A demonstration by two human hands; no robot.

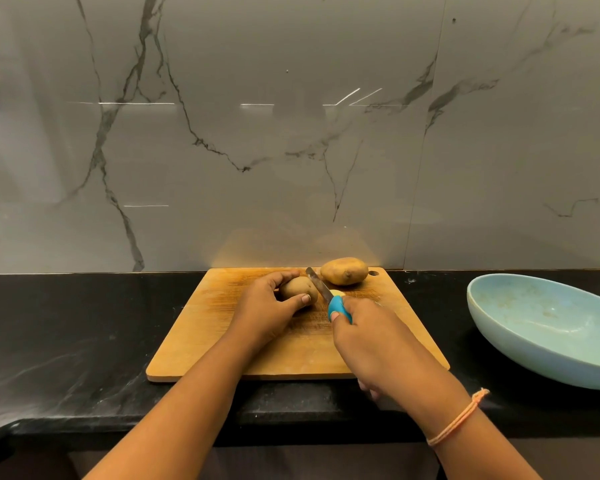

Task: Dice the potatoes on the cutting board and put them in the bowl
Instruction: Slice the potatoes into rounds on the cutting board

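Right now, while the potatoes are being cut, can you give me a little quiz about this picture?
1. True or false: the blue bowl already has potato pieces in it.
2. What does the right hand hold? A) a spoon B) a knife with a blue handle C) a peeler
3. How many brown potatoes are on the cutting board, counting the one the left hand grips?

Key: 1 false, the bowl holds none. 2 B. 3 two: the gripped potato and the loose potato beyond the knife.
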